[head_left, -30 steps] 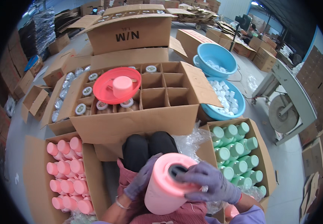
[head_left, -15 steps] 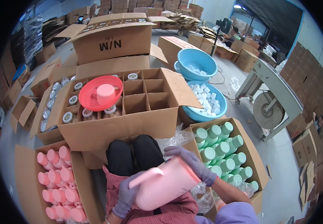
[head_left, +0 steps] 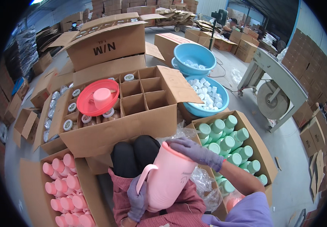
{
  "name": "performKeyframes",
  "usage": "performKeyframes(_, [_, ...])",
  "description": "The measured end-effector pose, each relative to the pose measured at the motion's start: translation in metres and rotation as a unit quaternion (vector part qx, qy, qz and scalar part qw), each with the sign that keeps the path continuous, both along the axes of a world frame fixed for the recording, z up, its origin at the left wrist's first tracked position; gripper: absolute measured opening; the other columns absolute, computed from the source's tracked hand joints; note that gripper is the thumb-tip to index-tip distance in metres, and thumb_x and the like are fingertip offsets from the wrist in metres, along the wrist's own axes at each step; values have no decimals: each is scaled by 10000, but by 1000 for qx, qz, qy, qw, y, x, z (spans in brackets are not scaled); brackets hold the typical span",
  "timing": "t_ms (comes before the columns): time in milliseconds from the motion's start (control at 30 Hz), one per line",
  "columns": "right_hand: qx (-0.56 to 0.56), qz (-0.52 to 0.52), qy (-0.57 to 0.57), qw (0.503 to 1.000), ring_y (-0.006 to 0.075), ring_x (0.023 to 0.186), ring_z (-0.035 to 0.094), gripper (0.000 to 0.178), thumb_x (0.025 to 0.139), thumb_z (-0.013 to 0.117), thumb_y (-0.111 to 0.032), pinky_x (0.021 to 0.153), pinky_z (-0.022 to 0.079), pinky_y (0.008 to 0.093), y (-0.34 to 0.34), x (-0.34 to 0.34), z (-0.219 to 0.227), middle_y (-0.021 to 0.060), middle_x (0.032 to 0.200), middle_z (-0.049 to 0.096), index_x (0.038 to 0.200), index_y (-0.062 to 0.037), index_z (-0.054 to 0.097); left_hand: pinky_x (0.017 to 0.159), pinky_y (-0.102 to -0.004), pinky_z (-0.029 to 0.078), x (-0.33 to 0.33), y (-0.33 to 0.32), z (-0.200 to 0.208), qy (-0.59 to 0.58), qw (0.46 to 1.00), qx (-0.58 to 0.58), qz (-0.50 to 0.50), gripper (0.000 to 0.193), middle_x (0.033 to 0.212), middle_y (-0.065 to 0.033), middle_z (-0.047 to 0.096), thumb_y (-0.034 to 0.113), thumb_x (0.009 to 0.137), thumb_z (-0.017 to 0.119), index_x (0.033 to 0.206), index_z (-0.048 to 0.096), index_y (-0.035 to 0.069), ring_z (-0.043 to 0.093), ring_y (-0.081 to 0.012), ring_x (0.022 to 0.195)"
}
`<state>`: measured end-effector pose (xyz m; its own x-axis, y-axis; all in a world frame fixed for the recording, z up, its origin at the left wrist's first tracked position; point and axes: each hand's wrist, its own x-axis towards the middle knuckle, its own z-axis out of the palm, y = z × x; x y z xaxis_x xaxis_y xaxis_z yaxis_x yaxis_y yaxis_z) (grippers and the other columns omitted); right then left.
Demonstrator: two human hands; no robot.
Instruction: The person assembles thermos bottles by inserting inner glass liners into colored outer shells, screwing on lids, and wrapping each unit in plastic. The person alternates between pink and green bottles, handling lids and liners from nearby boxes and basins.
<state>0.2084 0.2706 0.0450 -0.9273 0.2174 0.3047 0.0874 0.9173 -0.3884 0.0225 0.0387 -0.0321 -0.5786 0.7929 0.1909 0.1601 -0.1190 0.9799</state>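
Note:
A pink pitcher (head_left: 170,179) stands tilted over my lap, its handle on the left side and its open rim toward the upper right. Around its lower left side, by the bottom of the handle, my gloved left hand (head_left: 137,198) is closed. My gloved right hand (head_left: 197,150) grips the rim, its fingers laid across the mouth and partly hiding it. Just beyond the pitcher is a divided carton (head_left: 125,132) with several glass liners in its cells. On it rests a red basin (head_left: 86,109) holding a pink lid (head_left: 102,97).
Green-capped vessels (head_left: 227,143) fill a carton on my right, with clear plastic film (head_left: 202,181) beside it. Pink vessels (head_left: 67,185) sit in a carton on my left. Blue tubs (head_left: 224,99) hold white caps. A wheeled metal machine (head_left: 273,75) stands farther right.
The pitcher has turned more upright, its rim now higher. My right hand has shifted from the rim's side onto its top. My left hand stays low on the pitcher. The view has shifted slightly.

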Motion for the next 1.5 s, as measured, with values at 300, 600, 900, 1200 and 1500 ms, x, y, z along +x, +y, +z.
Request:
performKeyframes(300, [-292,-4,44,955,371,1376,395,356,936,660,-285,1132,324,464,-75,-69,20,197,1444,442,1239,-97,641,877,-332,515,-111,6,145,255,952,-48,-163,284,1038,-111,681,112,916,657,1185,671,21,649,-214,964])
performKeyframes(600, [-615,9,210,760,194,1312,480,459,1037,368,-289,1129,345,335,-115,-94,3,123,1415,522,1300,27,573,701,-377,490,-103,48,183,654,619,-82,-427,168,864,-72,585,298,867,660,861,678,131,600,-247,773])
performKeyframes(900, [-433,-46,225,871,287,1200,591,342,1036,365,-124,1078,421,353,-132,-127,-9,201,1253,614,1210,56,598,679,-430,550,-104,33,180,676,557,-285,-389,233,726,-130,693,266,869,584,744,684,96,703,-323,714])
performKeyframes(1200, [-612,33,217,760,225,1269,526,334,978,367,-83,1117,370,341,-122,-123,-9,155,1333,584,1147,65,613,723,-397,503,-131,39,181,633,625,-73,-450,260,845,-75,657,356,911,609,775,684,148,642,-272,813])
performKeyframes(1500, [-247,-113,198,942,336,1002,610,191,924,539,-112,963,478,382,-94,-93,1,196,1094,626,977,58,607,994,-405,464,-113,29,144,379,868,-161,-277,332,1218,-208,592,184,990,544,1270,580,8,579,-335,1162])
